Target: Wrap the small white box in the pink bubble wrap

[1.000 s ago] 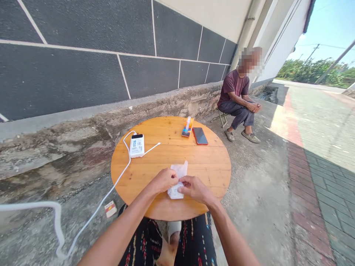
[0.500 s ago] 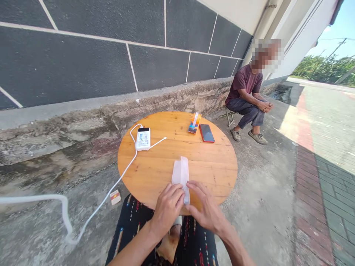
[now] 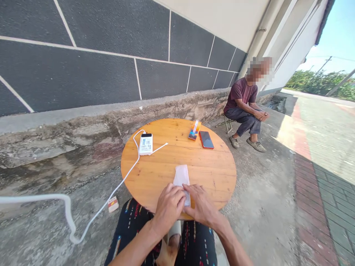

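Note:
A white, folded strip of thin paper, like a tissue (image 3: 181,175), lies on the round wooden table (image 3: 155,166) near its front edge. My left hand (image 3: 170,202) presses on the strip's near left side, fingers curled together. From the right, my right hand (image 3: 201,207) has its fingers and thumb on the strip, and its fingertips meet those of the left. The near part of the paper is partly hidden under both hands; its far end lies uncovered and flat.
On the table are a white power bank (image 3: 146,145) with a white cable, an orange-and-blue box (image 3: 195,130) and a red-edged phone (image 3: 206,140). The cable runs off the left side. A small box (image 3: 113,204) lies on the ground. A person (image 3: 245,107) sits on a stool beyond.
My right hand has closed in on the paper, its fingers now touching it beside the left. The paper's far end looks narrower and flatter. The view has tilted slightly up.

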The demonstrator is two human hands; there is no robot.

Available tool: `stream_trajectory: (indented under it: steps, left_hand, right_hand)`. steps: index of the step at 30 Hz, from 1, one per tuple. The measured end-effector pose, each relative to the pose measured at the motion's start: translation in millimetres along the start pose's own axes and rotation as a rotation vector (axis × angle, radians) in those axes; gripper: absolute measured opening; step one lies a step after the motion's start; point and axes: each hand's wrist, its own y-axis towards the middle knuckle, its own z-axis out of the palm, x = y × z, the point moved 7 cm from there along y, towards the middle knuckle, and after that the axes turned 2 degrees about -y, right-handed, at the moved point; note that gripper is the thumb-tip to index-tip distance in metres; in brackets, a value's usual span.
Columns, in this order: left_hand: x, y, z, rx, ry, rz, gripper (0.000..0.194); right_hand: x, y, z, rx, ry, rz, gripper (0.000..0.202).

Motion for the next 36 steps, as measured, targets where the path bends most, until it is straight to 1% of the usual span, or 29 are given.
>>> stream_trajectory:
  steps: [3, 7, 11, 15, 19, 22, 24, 28, 31, 34, 36]
  left_hand:
    - [0.8, 4.7, -2.2, 0.029, -0.012, 0.003, 0.015]
    - [4.1, 9.3, 0.8, 0.103, -0.051, -0.014, 0.014]
    - [9.2, 13.9, 3.7, 0.171, -0.106, -0.062, 0.015]
    - [13.5, 18.4, 6.7, 0.228, -0.146, -0.099, 0.013]
    - [14.9, 20.5, 8.8, 0.254, -0.162, -0.116, 0.014]
    - [14.9, 20.8, 9.3, 0.262, -0.185, -0.129, 0.014]
    - [14.4, 21.9, 9.1, 0.274, -0.199, -0.131, 0.014]
    - [15.6, 29.2, 6.1, 0.304, -0.215, -0.16, 0.014]
    - [20.9, 38.1, 5.9, 0.36, -0.22, -0.212, 0.015]
    - [30.9, 48.0, 11.4, 0.435, -0.257, -0.267, 0.017]
    - [39.1, 54.8, 17.0, 0.475, -0.29, -0.289, 0.016]
  right_hand:
    - [2.6, -0.9, -0.4, -0.002, -0.01, 0.006, 0.058]
    - [-3.2, -1.7, 1.6, -0.022, -0.012, 0.036, 0.058]
    - [-9.7, -1.9, 3.1, -0.049, 0.038, 0.029, 0.057]
    - [-10.0, -5.2, 4.0, -0.077, 0.075, 0.021, 0.058]
    - [-7.9, -12.5, 7.7, -0.133, 0.063, 0.048, 0.06]
    - [-8.2, -17.8, 9.3, -0.194, 0.064, 0.091, 0.056]
    - [-8.4, -19.0, 9.4, -0.209, 0.057, 0.112, 0.052]
    - [-8.6, -15.2, 6.1, -0.191, 0.056, 0.111, 0.041]
    - [-11.9, -8.7, 1.1, -0.169, 0.088, 0.1, 0.037]
    - [-18.6, 2.1, -5.1, -0.137, 0.141, 0.109, 0.034]
    - [-23.7, 11.4, -7.4, -0.086, 0.19, 0.133, 0.029]
